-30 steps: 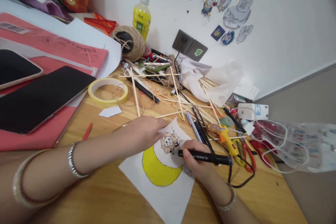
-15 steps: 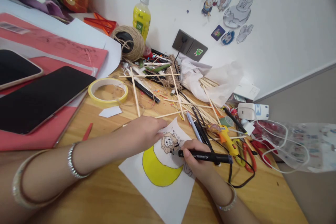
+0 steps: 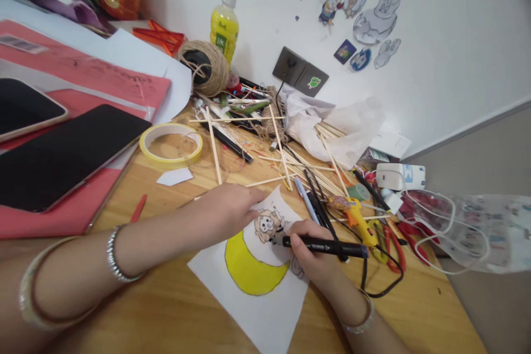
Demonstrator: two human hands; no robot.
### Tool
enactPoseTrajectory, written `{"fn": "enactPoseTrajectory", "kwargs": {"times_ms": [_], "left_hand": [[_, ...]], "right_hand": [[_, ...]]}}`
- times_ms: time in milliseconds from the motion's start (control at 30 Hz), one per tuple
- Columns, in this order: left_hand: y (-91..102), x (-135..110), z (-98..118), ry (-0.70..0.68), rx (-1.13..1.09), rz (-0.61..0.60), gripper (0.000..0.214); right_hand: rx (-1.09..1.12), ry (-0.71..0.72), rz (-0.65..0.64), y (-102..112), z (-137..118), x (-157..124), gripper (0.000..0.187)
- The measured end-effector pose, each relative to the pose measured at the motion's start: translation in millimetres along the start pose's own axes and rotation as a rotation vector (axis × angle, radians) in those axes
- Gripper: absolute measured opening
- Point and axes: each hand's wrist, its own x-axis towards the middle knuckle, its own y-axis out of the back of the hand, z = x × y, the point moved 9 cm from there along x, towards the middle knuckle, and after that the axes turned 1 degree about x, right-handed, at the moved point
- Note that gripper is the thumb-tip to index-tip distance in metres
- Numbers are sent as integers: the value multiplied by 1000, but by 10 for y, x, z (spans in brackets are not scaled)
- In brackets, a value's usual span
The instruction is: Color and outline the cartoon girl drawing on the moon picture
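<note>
A sheet of white paper [image 3: 257,315] lies tilted on the wooden table, bearing a yellow crescent moon [image 3: 253,271] and a small figure with light brown hair [image 3: 267,224] drawn above it. My right hand [image 3: 313,251] grips a black marker [image 3: 327,246], its tip down at the figure's lower part. Across the sheet's upper left edge, my left hand [image 3: 234,207] rests flat with its fingers reaching to the right, holding nothing; part of the paper is hidden under it.
A yellow hot glue gun [image 3: 359,221] and orange-handled scissors [image 3: 394,249] lie to the right. Beyond the paper are thin wooden sticks [image 3: 282,149], a roll of tape [image 3: 170,163] and a twine ball [image 3: 211,69]. A black tablet [image 3: 74,155] covers red folders at left.
The marker tip has shifted very slightly at the figure's lower part. Both hands and the paper otherwise stay in place.
</note>
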Motion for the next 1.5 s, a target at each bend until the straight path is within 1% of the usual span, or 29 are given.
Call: {"fn": "enactPoseTrajectory", "kwargs": {"times_ms": [267, 400, 467, 533, 633, 700, 833, 933, 1067, 1133, 1233, 1400, 1500], "left_hand": [[1, 23, -3, 22, 14, -18, 22], [-15, 16, -11, 49, 41, -70, 19], [-21, -4, -17, 58, 51, -108, 17], [-11, -24, -12, 56, 48, -137, 15], [31, -34, 4, 46, 48, -161, 15], [55, -27, -4, 44, 57, -179, 15], [156, 7, -19, -11, 68, -124, 20], [201, 17, -50, -26, 57, -94, 21], [239, 26, -137, 48, 29, -58, 25], [247, 29, -152, 55, 33, -38, 21], [237, 34, -155, 33, 18, -25, 20], [257, 36, -96, -69, -100, -19, 26], [272, 31, -130, -38, -155, -70, 24]], "right_hand": [[-28, 35, -3, -4, -22, 6, 19], [-7, 40, 5, 5, -37, 1, 19], [17, 48, 36, 33, -28, -12, 17], [65, 43, 114, 102, 19, -36, 14], [205, -9, 311, 272, 172, -95, 11], [312, -83, 449, 377, 309, -140, 11], [449, -288, 672, 513, 531, -213, 14], [536, -369, 763, 559, 592, -220, 16], [626, -417, 796, 561, 653, -200, 16], [631, -425, 801, 559, 677, -199, 16], [607, -422, 799, 558, 696, -205, 17], [534, -402, 754, 551, 680, -193, 18], [532, -383, 725, 541, 666, -177, 16]]}}
